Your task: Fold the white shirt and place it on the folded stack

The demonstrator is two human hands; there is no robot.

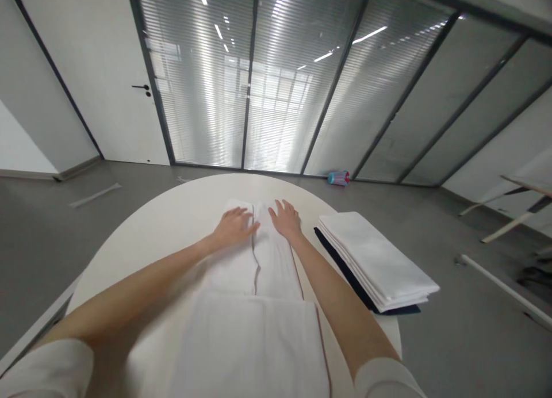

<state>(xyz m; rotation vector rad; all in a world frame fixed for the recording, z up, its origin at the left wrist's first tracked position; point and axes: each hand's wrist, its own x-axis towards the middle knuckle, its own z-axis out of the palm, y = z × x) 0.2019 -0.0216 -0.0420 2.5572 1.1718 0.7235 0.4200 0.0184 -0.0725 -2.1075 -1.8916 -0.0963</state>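
Observation:
A white cloth (pixel 254 335) with thin brown piping lies folded lengthwise down the middle of the round white table (pixel 172 225). My left hand (pixel 233 228) rests flat on its far end, fingers spread, beside the central fold. My right hand (pixel 285 219) lies flat just to the right, also on the cloth, and holds nothing. To the right of the cloth sits a stack of folded white cloths (pixel 375 260) on a dark navy cloth (pixel 366 294). Neither hand touches the stack.
The table's far rim (pixel 241 176) faces a glass wall with blinds (pixel 259 81) and a white door (pixel 95 81). A blue and pink bottle (pixel 338 178) lies on the grey floor. A white tube (pixel 504 289) and table legs (pixel 513 214) stand at the right.

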